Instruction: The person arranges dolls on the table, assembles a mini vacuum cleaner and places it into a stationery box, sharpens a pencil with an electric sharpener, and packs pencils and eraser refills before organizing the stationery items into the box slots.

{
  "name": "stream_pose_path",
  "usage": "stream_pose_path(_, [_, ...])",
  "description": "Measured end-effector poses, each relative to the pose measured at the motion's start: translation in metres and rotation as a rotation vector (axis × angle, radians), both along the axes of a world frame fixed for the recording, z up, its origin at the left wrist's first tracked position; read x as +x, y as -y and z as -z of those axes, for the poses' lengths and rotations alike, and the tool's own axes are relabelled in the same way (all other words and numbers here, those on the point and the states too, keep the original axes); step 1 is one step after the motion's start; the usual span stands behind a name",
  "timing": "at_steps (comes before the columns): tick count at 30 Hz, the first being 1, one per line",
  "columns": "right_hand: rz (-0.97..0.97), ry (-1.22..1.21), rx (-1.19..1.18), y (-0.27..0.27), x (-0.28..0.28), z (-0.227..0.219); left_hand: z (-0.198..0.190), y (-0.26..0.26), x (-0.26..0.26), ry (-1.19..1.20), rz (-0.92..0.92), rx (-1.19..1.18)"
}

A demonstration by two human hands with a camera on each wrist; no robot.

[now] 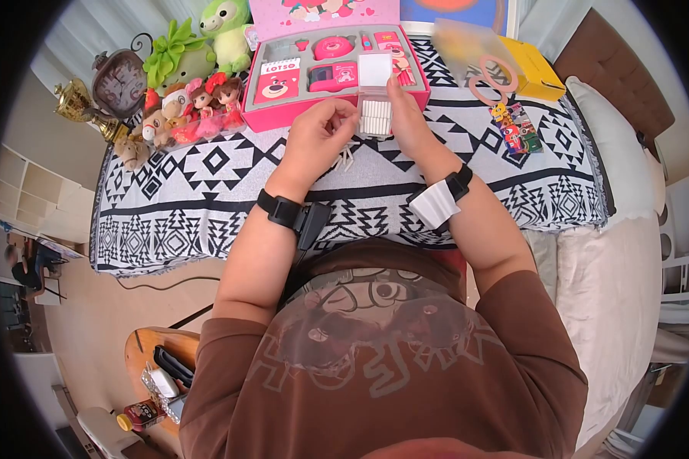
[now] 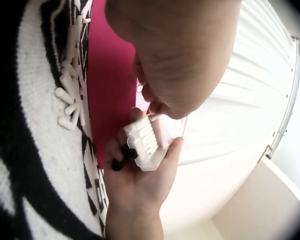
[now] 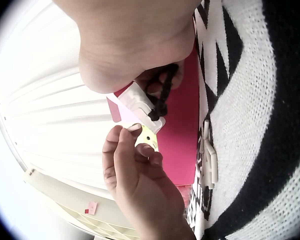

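My right hand (image 1: 412,126) holds a small clear plastic box (image 1: 377,136) with its lid raised. Rows of short white sticks (image 2: 142,139) fill the box in the left wrist view. My left hand (image 1: 321,138) is beside the box, its thumb and fingertips pinching one small white stick (image 3: 135,127) near the rows. A black twisted loop (image 3: 162,100) hangs at the right hand's fingers against the box. Below the hands, several loose white sticks (image 2: 67,95) lie in a heap on the patterned cloth (image 1: 283,172).
Behind the hands stands an open pink gift box (image 1: 283,115). Plush toys (image 1: 226,34), dolls (image 1: 207,107), a clock (image 1: 120,83) and a gold trophy (image 1: 76,99) stand at left. On the right are a yellow box (image 1: 532,73), pink rings (image 1: 486,88) and a colourful sticker sheet (image 1: 517,128).
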State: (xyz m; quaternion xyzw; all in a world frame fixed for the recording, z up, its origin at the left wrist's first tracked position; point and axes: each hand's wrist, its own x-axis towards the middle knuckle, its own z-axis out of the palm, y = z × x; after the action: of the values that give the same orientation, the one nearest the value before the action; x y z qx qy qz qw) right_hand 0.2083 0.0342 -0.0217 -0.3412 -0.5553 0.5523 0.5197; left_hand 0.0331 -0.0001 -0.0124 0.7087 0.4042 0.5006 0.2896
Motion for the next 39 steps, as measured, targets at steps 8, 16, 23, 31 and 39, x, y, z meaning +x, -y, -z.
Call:
stream_pose_path(8, [-0.003,-0.023,-0.006,-0.0005,-0.0017,0.0022,-0.0015,-0.0001,-0.0011,-0.099,0.049,0.076])
stream_pose_path(16, [-0.026,-0.017,0.010,-0.0020,-0.0003,0.0040,0.0039,-0.0046,-0.0014,-0.134,0.063,0.110])
stream_pose_path(23, [-0.005,-0.055,-0.016,-0.0032,-0.0012,0.0054,0.0039,-0.0035,-0.0007,-0.171,0.076,0.089])
stream_pose_path(31, [-0.037,-0.011,-0.008,0.0006,0.0003,0.0002,0.0017,-0.0018,0.0006,-0.172,0.064,0.076])
stream_pose_path(39, [-0.023,-0.038,-0.017,-0.0010,-0.0002,0.0015,-0.0008,0.0002,0.0020,-0.135,0.035,0.004])
